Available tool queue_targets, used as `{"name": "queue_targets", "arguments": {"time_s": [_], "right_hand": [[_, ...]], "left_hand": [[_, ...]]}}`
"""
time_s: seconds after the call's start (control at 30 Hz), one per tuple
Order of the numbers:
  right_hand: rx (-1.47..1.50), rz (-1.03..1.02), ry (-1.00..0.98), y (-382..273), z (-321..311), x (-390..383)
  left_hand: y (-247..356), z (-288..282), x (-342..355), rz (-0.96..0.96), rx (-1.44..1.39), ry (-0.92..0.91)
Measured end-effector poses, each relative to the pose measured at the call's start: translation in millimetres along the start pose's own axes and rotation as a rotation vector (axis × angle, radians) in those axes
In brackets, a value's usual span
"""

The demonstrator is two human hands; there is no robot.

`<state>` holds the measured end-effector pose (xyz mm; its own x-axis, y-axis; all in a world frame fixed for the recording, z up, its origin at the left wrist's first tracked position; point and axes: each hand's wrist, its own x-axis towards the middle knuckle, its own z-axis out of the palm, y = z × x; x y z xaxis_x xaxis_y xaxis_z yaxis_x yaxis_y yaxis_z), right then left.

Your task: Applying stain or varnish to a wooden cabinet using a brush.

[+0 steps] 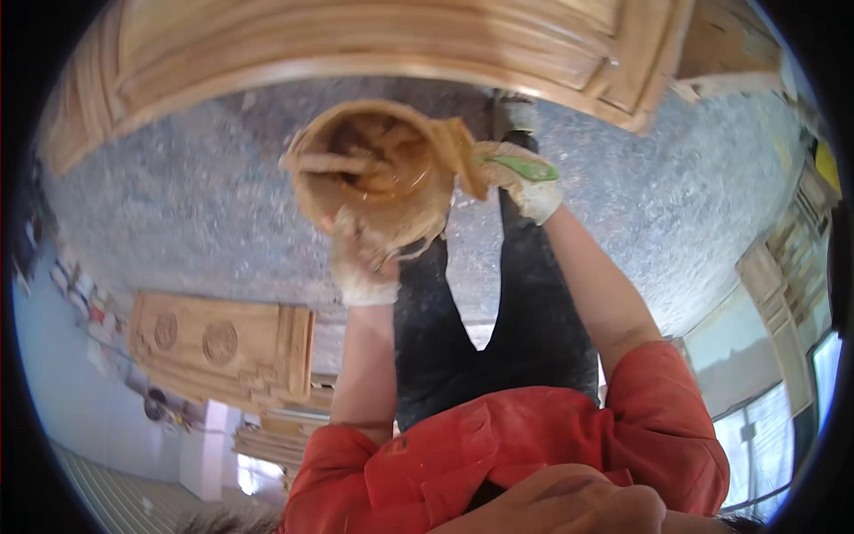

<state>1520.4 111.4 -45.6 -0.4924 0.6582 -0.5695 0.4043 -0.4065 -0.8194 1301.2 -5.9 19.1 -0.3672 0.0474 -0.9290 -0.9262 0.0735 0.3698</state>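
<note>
My left hand [360, 258], in a stained whitish work glove, grips the near side of a round, coated bucket [311, 200]. Glossy amber-brown liquid [405, 173] lies in the bucket's bottom. A pale stick [334, 164] reaches across the bucket's left rim into it. In my gloved right hand [534, 196] is a wide paintbrush [525, 166] with a green handle. Its yellowish-brown head points left and is close against the bucket's right rim; whether they touch I cannot tell.
A large carved wooden panel [374, 40] spans the far side. Another carved wooden panel [222, 343], with round reliefs, stands at the left. More wooden pieces [774, 285] are at the right. Grey speckled floor [222, 178] lies beneath the bucket.
</note>
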Motion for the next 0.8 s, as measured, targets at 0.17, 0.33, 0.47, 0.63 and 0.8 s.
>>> {"name": "queue_targets", "arguments": {"time_s": [0.17,0.33,0.47,0.63,0.8], "right_hand": [[0.889,0.356,-0.010,43,-71,-14],[0.999,0.222,0.107,75,-197,-53],[0.736,0.129,0.491,72,-310,-57],[0.054,0.154,0.464,41,-427,13],[-0.467,-0.117,0.792,51,-573,145]], "left_hand": [[-7,-4,22,-0.223,0.030,-0.328],[-29,16,67,-0.184,0.164,-0.074],[-53,24,108,-0.079,0.149,-0.048],[-73,19,131,-0.031,0.144,-0.009],[-82,48,122,-0.037,0.223,0.075]]}}
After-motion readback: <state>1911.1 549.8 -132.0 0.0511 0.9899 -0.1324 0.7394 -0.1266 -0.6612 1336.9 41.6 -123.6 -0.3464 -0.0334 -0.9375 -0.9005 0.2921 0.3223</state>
